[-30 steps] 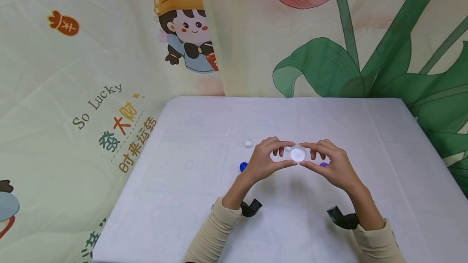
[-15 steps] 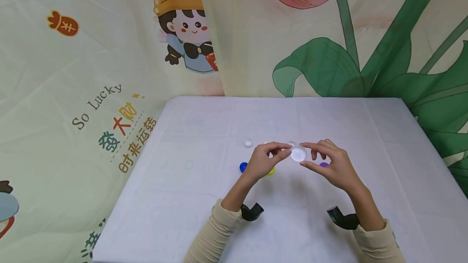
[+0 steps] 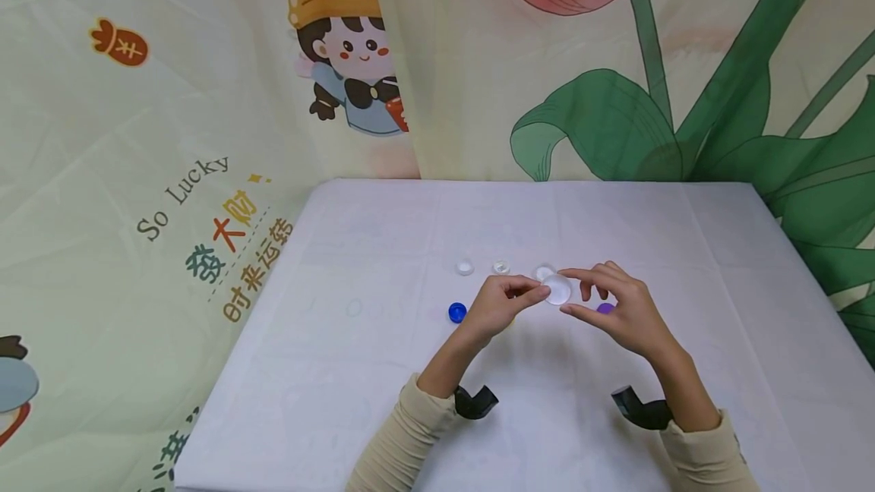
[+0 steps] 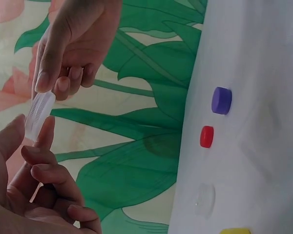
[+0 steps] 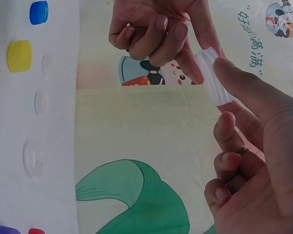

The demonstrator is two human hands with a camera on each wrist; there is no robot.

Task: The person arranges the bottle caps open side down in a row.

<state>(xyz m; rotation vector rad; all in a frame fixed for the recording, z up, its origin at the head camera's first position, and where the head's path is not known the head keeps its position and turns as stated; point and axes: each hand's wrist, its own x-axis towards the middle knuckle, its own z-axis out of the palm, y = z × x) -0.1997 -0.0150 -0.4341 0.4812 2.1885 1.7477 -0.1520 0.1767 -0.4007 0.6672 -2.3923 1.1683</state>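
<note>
Between my two hands a clear plastic bottle cap (image 3: pixel 559 290) is held above the table, its ridged side showing in both wrist views. My left hand (image 3: pixel 494 308) pinches its left edge, thumb tip on one face and forefinger under the other. My right hand (image 3: pixel 632 315) grips it at the far and near edges between forefinger and thumb. In the right wrist view the right thumb (image 5: pixel 241 80) lies across the side of the cap. The other fingers of both hands are bent and touch nothing.
On the white table (image 3: pixel 294 386) lie a blue cap (image 3: pixel 457 313), a purple cap (image 3: pixel 605 308) and clear caps (image 3: pixel 465 267). A yellow cap (image 5: pixel 19 56) and a red cap (image 4: pixel 206 136) show in wrist views; the hands mostly hide them from the head view. A printed cloth hangs behind.
My left thumb and forefinger have come off the near and far edges and closed together on the left edge. The cap now tilts slightly differently; my right hand has hardly moved.
</note>
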